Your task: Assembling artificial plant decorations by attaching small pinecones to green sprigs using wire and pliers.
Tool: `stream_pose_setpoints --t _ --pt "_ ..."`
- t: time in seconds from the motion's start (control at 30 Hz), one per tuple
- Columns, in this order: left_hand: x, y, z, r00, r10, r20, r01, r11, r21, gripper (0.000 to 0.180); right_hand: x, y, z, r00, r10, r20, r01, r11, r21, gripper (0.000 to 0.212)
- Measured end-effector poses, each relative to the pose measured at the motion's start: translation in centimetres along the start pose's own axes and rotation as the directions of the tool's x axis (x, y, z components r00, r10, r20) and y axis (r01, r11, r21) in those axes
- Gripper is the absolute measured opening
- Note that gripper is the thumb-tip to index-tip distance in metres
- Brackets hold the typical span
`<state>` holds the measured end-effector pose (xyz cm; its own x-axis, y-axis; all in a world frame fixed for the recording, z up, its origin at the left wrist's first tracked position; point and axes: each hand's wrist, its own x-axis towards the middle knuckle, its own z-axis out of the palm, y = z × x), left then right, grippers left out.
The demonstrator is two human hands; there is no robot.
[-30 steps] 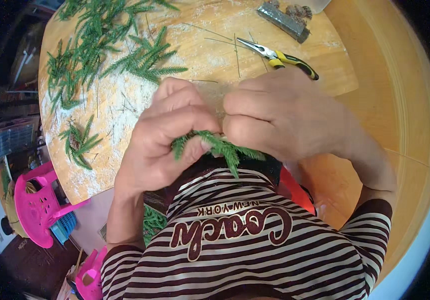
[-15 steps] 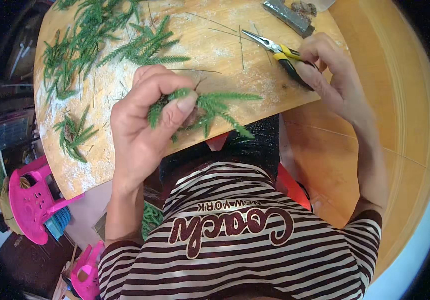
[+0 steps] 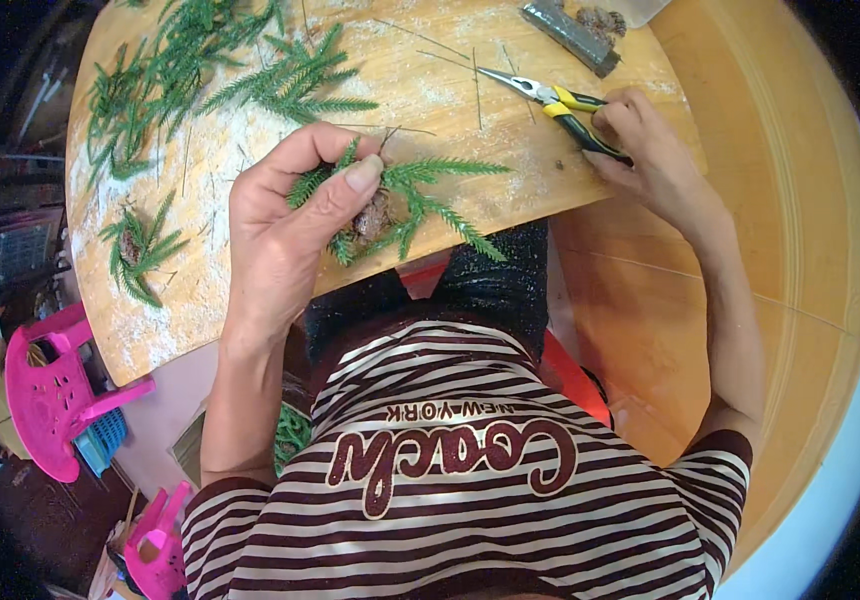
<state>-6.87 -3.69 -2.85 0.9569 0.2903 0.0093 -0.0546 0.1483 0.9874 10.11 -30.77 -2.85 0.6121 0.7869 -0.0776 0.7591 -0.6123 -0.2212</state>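
Observation:
My left hand [image 3: 300, 215] is closed, its thumb and fingers pinching a green artificial evergreen sprig [image 3: 440, 190] just above the table's near edge. A brown pine cone [image 3: 373, 215] sits among the sprig's branches below my thumb, and a thin dark stem sticks up past the thumb tip. To the right, my right hand [image 3: 650, 165] has its fingers curled round the handle ends of long-nose pliers [image 3: 555, 97] with yellow and black grips. The jaws point to the far left, over thin wires [image 3: 478, 90]. My fingers partly hide the handle ends.
Loose evergreen branches [image 3: 290, 85] lie at the far left of the white-dusted wooden table [image 3: 430, 100]. A finished-looking sprig with a cone [image 3: 140, 250] lies near the left edge. A wrapped dark bar [image 3: 570, 40] and pine cones [image 3: 602, 22] are at the far right. Pink chairs [image 3: 50, 400] stand lower left.
My left hand has turned slightly, showing more of the pine cone. My right hand's fingers have shifted toward the handle ends, and the handles look a little further apart.

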Motion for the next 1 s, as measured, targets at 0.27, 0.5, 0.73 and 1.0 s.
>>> stream_pose_setpoints --t 0.27,0.5,0.73,1.0 --pt "-0.4 -0.1 -0.2 1.0 -0.007 -0.014 0.007 1.0 0.0 0.01 0.9 -0.8 0.4 0.966 -0.218 -0.137 0.156 0.919 -0.363 0.025" --pt "-0.8 0.0 -0.2 0.999 -0.003 -0.046 0.0 0.997 -0.074 0.01 0.3 -2.5 0.2 0.97 -0.017 -0.244 0.006 0.999 -0.045 0.025" --pt "-1.1 -0.2 -0.4 0.997 0.003 -0.08 -0.013 0.992 -0.129 0.01 -2.1 -8.8 -1.4 0.99 -0.137 -0.031 0.121 0.722 0.682 0.023" --pt "-1.5 -0.6 -0.4 0.999 0.029 -0.044 -0.038 0.973 -0.226 0.01 -2.4 -9.3 -1.0 0.986 -0.153 0.061 0.055 0.658 0.751 0.02"
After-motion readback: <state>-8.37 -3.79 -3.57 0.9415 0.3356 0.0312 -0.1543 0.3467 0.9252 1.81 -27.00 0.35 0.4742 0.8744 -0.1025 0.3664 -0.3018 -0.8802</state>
